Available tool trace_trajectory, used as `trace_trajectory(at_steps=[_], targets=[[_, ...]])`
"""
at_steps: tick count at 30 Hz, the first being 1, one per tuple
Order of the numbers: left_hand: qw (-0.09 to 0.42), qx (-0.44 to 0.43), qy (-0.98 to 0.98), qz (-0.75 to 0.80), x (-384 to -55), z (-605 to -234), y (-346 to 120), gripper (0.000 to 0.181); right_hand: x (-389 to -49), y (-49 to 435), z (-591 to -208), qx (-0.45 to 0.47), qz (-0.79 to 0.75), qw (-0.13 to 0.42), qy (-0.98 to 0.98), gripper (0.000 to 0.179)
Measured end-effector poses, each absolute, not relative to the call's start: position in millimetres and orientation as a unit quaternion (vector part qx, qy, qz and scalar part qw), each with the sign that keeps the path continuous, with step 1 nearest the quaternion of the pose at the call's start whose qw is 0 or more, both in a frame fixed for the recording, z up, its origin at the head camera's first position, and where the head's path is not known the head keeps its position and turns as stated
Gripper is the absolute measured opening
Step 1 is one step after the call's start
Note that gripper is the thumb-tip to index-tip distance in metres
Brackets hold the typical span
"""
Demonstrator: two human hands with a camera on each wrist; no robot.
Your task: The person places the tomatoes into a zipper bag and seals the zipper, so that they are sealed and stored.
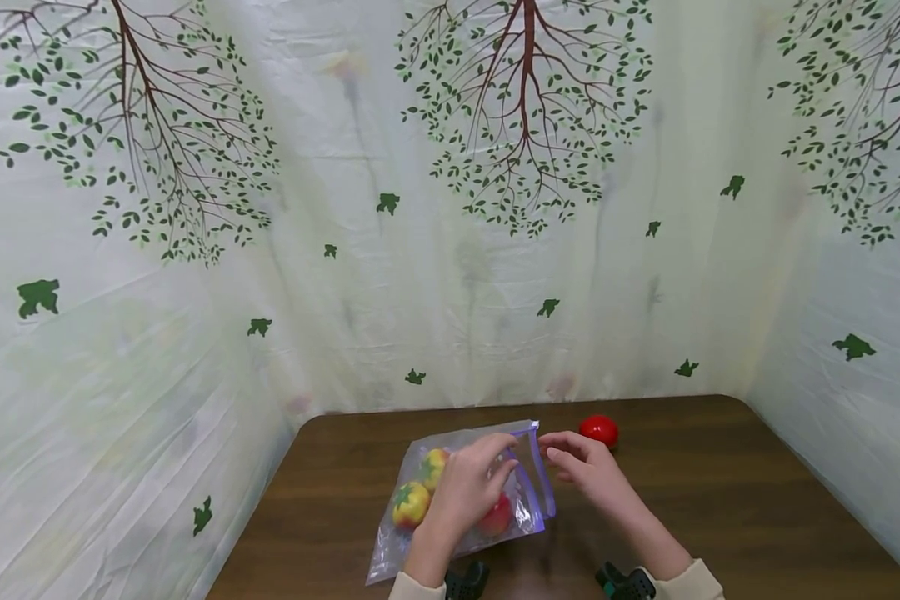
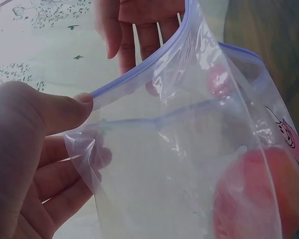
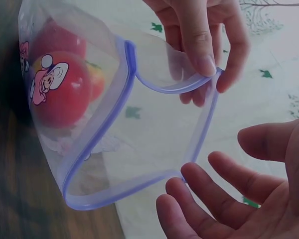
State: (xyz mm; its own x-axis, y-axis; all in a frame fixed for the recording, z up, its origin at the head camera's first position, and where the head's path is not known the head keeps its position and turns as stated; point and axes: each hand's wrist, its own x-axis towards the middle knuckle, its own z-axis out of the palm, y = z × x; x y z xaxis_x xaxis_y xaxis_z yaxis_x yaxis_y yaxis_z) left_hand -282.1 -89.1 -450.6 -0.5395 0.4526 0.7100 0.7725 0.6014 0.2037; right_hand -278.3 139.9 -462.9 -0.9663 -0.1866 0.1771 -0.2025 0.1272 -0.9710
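A clear zip bag [image 1: 480, 546] with a purple-blue rim lies on the table, its mouth held apart toward the right. In it are yellow-and-red fruits [image 1: 411, 505] with green markings and a red fruit [image 1: 497, 517]. My left hand [image 1: 468, 483] pinches a corner of the rim between thumb and fingers, as the left wrist view shows. At the mouth, my right hand [image 1: 588, 471] has its fingers spread and holds nothing; the fingertips [image 3: 192, 172] are at the rim, and whether they touch it I cannot tell. Just beyond that hand sits a shiny red round fruit [image 1: 598, 430].
The brown wooden table [image 1: 720, 483] has rounded far corners. Pale curtains [image 1: 465, 333] printed with trees and green leaves hang behind it and on both sides. Pink cartoon figures [image 3: 50, 82] are printed on the bag.
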Motion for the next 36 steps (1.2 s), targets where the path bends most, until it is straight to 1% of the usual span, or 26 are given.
trace_trajectory(at_steps=[8,12,17,23,31,36], targets=[[0.293,-0.360,-0.846,-0.262,-281.3,-450.4,-85.9,0.028,-278.9,146.6,-463.9,0.111,0.638,0.023,-0.762,0.032],[0.299,-0.361,-0.845,-0.257,-282.8,-451.8,-84.9,0.027,-282.0,150.4,-462.7,0.101,0.630,0.043,-0.769,0.027],[0.312,-0.365,-0.842,-0.247,-285.2,-454.4,-84.0,0.026,-286.8,155.6,-463.0,0.106,0.603,0.076,-0.787,0.029],[0.309,-0.363,-0.845,-0.243,-285.8,-457.1,-82.3,0.025,-287.8,162.1,-467.1,0.094,0.564,0.107,-0.813,0.029],[0.306,-0.365,-0.844,-0.248,-286.1,-458.8,-83.0,0.025,-298.1,173.3,-474.8,0.086,0.528,0.114,-0.837,0.031],[0.314,-0.370,-0.838,-0.248,-287.5,-458.6,-83.5,0.026,-307.6,184.4,-476.5,0.085,0.507,0.118,-0.849,0.032]])
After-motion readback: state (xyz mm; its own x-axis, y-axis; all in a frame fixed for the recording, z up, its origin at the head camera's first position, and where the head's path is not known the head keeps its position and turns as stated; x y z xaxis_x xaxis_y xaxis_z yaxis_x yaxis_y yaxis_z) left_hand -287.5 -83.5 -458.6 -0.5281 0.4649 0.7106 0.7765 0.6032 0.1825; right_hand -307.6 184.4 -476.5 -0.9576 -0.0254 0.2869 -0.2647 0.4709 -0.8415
